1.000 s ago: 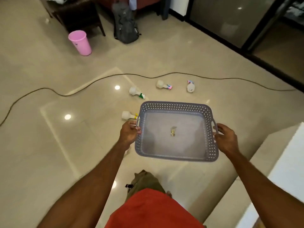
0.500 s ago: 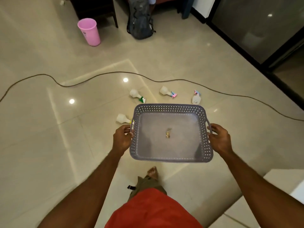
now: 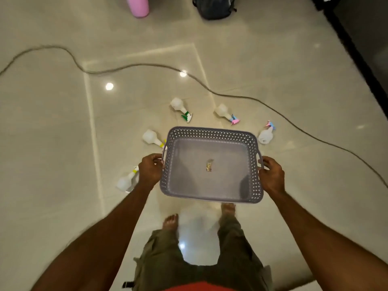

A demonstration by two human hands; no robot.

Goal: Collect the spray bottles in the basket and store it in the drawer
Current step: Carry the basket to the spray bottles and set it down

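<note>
Grey perforated plastic basket (image 3: 210,164), empty bar a small scrap, is gripped by left hand (image 3: 150,171) and right hand (image 3: 271,177), fingers curled round its handles. Five white spray bottles (image 3: 180,108) lie on the floor around it. Recommend setting it level among them.

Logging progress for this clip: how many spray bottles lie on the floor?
5: green-nozzle, pink-nozzle, right of basket, by its left corner, beside left hand. None visibly hidden.

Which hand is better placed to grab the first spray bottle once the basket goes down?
Probably the left hand. Two yellow-nozzled bottles lie on the floor close to it, while the right hand has only one bottle on its side, farther off. Both hands now grip the basket.
</note>
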